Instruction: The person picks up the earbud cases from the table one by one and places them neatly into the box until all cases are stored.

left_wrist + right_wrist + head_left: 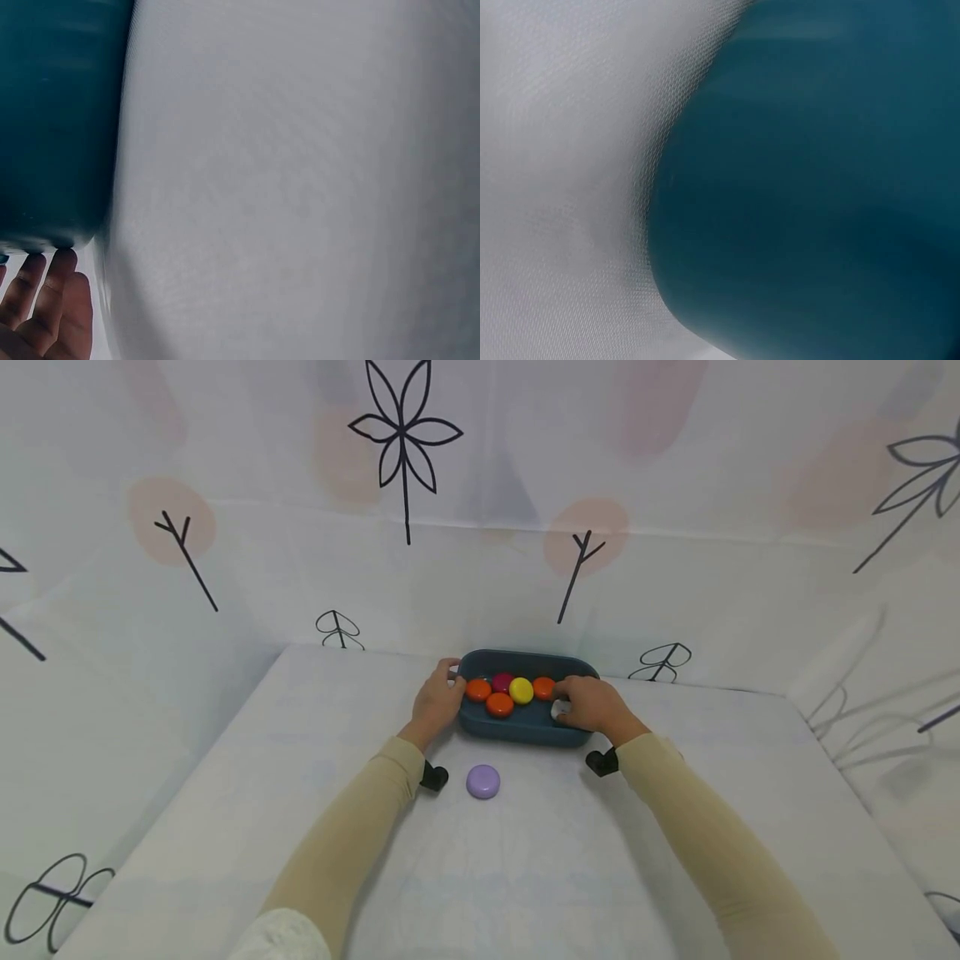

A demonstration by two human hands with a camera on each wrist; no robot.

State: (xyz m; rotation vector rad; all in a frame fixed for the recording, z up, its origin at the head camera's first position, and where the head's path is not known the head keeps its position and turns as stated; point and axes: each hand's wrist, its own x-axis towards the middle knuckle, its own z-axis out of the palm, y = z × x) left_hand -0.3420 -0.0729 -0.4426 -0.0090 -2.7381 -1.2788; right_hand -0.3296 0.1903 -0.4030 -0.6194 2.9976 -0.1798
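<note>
A dark teal oblong tray [517, 732] stands near the table's far edge. It holds several glossy round discs, among them a yellow disc [521, 691], a magenta disc [502, 682] and an orange disc [499, 705]. My left hand [437, 699] grips the tray's left end, thumb at the rim; in the left wrist view its fingertips [64, 259] touch the outer wall. Over the right end, my right hand [594, 705] pinches a white disc [559, 709], partly hidden by the fingers. Only the tray's outer wall [795, 187] shows in the right wrist view, without the hand.
A lilac disc [483, 782] lies on the white-covered table [540, 877], in front of the tray and between the forearms. Behind the tray rises a white cloth backdrop [480, 585] with line-drawn flowers. Black wrist mounts [602, 763] hang under the sleeves.
</note>
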